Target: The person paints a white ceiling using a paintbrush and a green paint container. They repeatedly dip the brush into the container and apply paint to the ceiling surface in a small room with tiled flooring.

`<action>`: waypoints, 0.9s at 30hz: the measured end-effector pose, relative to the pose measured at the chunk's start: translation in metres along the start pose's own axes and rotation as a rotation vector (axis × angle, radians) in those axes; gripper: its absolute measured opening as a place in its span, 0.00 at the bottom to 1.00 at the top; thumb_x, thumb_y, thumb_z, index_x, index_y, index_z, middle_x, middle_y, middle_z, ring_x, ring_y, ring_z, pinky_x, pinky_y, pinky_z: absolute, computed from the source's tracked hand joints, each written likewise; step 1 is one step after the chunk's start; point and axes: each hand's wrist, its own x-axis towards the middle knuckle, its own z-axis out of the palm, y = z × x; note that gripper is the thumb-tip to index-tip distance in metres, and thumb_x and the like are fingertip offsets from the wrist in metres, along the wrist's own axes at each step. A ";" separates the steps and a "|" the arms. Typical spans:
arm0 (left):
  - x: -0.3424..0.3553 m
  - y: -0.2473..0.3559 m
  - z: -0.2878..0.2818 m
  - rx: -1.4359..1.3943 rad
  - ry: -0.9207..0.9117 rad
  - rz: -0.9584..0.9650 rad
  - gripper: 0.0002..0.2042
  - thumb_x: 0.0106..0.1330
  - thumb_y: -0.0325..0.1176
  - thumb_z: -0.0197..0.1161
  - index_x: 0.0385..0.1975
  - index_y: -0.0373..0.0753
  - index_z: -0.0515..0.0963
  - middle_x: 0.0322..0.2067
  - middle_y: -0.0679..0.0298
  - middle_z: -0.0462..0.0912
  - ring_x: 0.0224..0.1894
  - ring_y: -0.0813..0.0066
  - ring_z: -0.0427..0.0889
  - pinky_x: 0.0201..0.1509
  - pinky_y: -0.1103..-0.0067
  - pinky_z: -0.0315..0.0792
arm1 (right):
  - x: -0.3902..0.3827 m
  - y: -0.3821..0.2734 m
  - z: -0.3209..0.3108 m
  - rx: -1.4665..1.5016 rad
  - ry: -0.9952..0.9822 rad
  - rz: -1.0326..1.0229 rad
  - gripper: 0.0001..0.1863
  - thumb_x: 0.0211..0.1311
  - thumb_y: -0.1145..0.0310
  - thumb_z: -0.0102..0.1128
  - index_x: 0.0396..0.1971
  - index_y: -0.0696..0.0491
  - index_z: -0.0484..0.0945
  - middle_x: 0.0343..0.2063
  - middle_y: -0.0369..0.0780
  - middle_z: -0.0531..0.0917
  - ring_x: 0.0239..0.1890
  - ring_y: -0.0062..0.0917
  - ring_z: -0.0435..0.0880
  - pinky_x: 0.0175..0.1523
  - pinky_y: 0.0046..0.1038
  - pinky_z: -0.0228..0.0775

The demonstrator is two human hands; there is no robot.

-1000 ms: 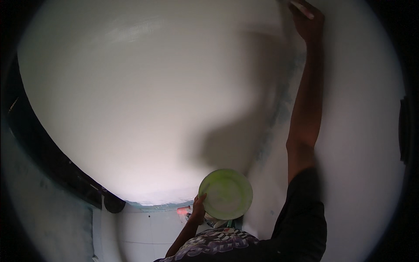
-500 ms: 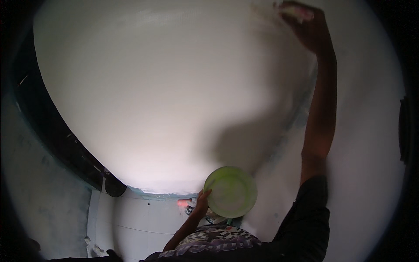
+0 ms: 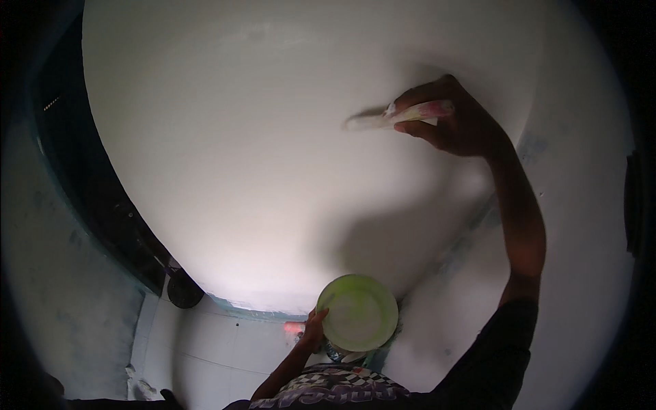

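1. Dark opening (image 3: pixel 102 205), at 9 o'clock: one, beside the white wall (image 3: pixel 260 157).
2. Left hand (image 3: pixel 313 328), at 6 o'clock: fingers closed on the rim of one green bowl (image 3: pixel 357 313).
3. Right hand (image 3: pixel 458 119), at 1 o'clock: fingers wrapped around one brush (image 3: pixel 389 117), its blurred tip against the wall.
4. Progress: the wall appears evenly white across most of its face; grey patches (image 3: pixel 533 147) at 3 o'clock seem left to coat.

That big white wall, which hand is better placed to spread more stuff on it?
The right hand. It is raised against the big white wall and grips the flat scraper tool with its blade on the surface. The left hand is low, holding the round green plastic plate.
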 end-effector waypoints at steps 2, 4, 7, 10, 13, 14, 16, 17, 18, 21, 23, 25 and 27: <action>0.002 0.008 -0.017 0.002 0.014 0.000 0.24 0.64 0.40 0.54 0.57 0.32 0.67 0.48 0.53 0.76 0.49 0.63 0.77 0.54 0.69 0.71 | 0.027 0.000 0.000 -0.178 0.019 -0.085 0.11 0.51 0.66 0.70 0.35 0.51 0.81 0.35 0.39 0.85 0.39 0.29 0.85 0.45 0.28 0.76; -0.002 0.018 -0.021 -0.022 0.032 0.015 0.24 0.64 0.41 0.54 0.57 0.33 0.67 0.47 0.55 0.77 0.48 0.65 0.76 0.54 0.72 0.69 | 0.061 0.010 -0.014 -0.105 0.113 -0.001 0.13 0.51 0.64 0.71 0.36 0.51 0.81 0.34 0.39 0.84 0.37 0.29 0.84 0.44 0.27 0.76; -0.008 0.026 -0.044 0.004 0.031 0.036 0.25 0.64 0.41 0.54 0.57 0.32 0.67 0.46 0.55 0.77 0.48 0.64 0.76 0.54 0.72 0.69 | 0.097 0.018 -0.038 -0.215 0.365 0.106 0.15 0.52 0.65 0.70 0.40 0.52 0.81 0.33 0.39 0.84 0.34 0.29 0.84 0.41 0.26 0.77; -0.004 0.030 -0.066 -0.032 0.032 0.029 0.23 0.64 0.39 0.54 0.56 0.31 0.68 0.46 0.54 0.77 0.48 0.64 0.77 0.53 0.71 0.70 | 0.126 0.008 -0.029 -0.317 0.550 -0.312 0.07 0.50 0.80 0.63 0.31 0.58 0.79 0.21 0.40 0.80 0.20 0.25 0.77 0.26 0.25 0.70; 0.000 0.029 -0.080 -0.081 0.033 0.026 0.23 0.64 0.39 0.54 0.55 0.31 0.69 0.46 0.54 0.77 0.47 0.64 0.77 0.53 0.71 0.71 | 0.118 0.000 0.002 -0.569 0.339 -0.305 0.14 0.54 0.68 0.68 0.41 0.52 0.79 0.35 0.39 0.83 0.33 0.29 0.83 0.39 0.27 0.77; 0.003 0.027 -0.087 -0.104 0.034 0.030 0.22 0.64 0.39 0.54 0.54 0.31 0.69 0.46 0.54 0.77 0.47 0.64 0.77 0.52 0.71 0.71 | 0.109 -0.012 0.013 -0.388 0.106 -0.173 0.15 0.53 0.72 0.67 0.42 0.52 0.78 0.35 0.39 0.83 0.36 0.30 0.83 0.41 0.30 0.75; 0.002 0.032 -0.095 -0.118 0.024 0.052 0.22 0.64 0.39 0.54 0.54 0.31 0.69 0.46 0.54 0.77 0.47 0.65 0.77 0.52 0.71 0.72 | 0.088 -0.051 0.045 -0.346 0.122 -0.317 0.19 0.52 0.70 0.60 0.47 0.51 0.76 0.33 0.39 0.80 0.39 0.33 0.79 0.45 0.38 0.70; -0.006 0.032 -0.103 -0.131 0.043 0.056 0.22 0.65 0.39 0.54 0.54 0.31 0.69 0.46 0.54 0.77 0.47 0.65 0.77 0.52 0.71 0.72 | 0.103 -0.090 0.044 -0.284 -0.427 0.056 0.14 0.54 0.66 0.67 0.42 0.46 0.79 0.35 0.35 0.82 0.39 0.30 0.79 0.50 0.31 0.70; -0.007 0.034 -0.109 -0.102 0.034 0.052 0.22 0.65 0.39 0.54 0.54 0.31 0.69 0.46 0.54 0.77 0.47 0.65 0.77 0.52 0.71 0.72 | 0.091 -0.099 0.055 -0.114 -0.434 0.126 0.13 0.54 0.64 0.67 0.41 0.45 0.80 0.34 0.34 0.82 0.41 0.28 0.77 0.51 0.31 0.70; -0.003 0.038 -0.127 -0.045 0.005 0.032 0.22 0.65 0.39 0.54 0.54 0.31 0.70 0.45 0.54 0.78 0.47 0.65 0.77 0.52 0.71 0.72 | 0.084 -0.100 0.074 -0.035 -0.365 0.185 0.12 0.55 0.62 0.67 0.39 0.44 0.81 0.34 0.33 0.82 0.45 0.26 0.75 0.54 0.30 0.70; 0.004 0.031 -0.145 -0.052 0.043 0.037 0.22 0.64 0.39 0.54 0.54 0.31 0.70 0.45 0.54 0.78 0.47 0.65 0.77 0.52 0.71 0.71 | 0.105 -0.098 0.071 -0.068 -0.225 0.191 0.12 0.55 0.63 0.67 0.40 0.45 0.81 0.35 0.34 0.82 0.45 0.26 0.76 0.55 0.30 0.70; -0.003 0.043 -0.144 -0.010 0.057 0.060 0.22 0.64 0.39 0.53 0.55 0.31 0.69 0.46 0.55 0.77 0.47 0.64 0.77 0.53 0.71 0.71 | 0.123 -0.072 0.051 -0.132 0.102 0.004 0.13 0.55 0.65 0.67 0.41 0.47 0.81 0.35 0.36 0.83 0.43 0.27 0.79 0.55 0.30 0.70; 0.000 0.042 -0.148 0.004 0.041 0.054 0.22 0.65 0.38 0.52 0.56 0.31 0.67 0.48 0.54 0.76 0.48 0.64 0.77 0.53 0.71 0.71 | 0.153 -0.064 0.024 -0.363 0.288 -0.305 0.09 0.48 0.78 0.62 0.33 0.55 0.79 0.24 0.40 0.80 0.27 0.28 0.78 0.34 0.29 0.70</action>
